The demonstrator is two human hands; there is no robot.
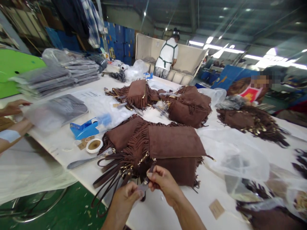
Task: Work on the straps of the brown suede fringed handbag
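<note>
My left hand (126,199) is closed in a pinch on a small clear plastic strip (143,187). Close beside it, my right hand (165,183) pinches a dark brown strap (152,167) near a small metal fitting, where the plastic meets it. Just beyond my fingers lies a brown fringed suede-like pouch (176,142), stacked on others of its kind. Several brown wrist straps (107,177) with gold-coloured clasps trail from the pile toward the table's near edge. What lies inside my fingertips is partly hidden.
A blue tape dispenser (83,128), a tape roll (94,145) and scissors-like grey handle (82,163) lie left. More brown pouches (189,107) are heaped behind. Plastic bags (235,156) and a cardboard tag (216,209) lie right. A co-worker's hands (16,108) hold a bagged item at left.
</note>
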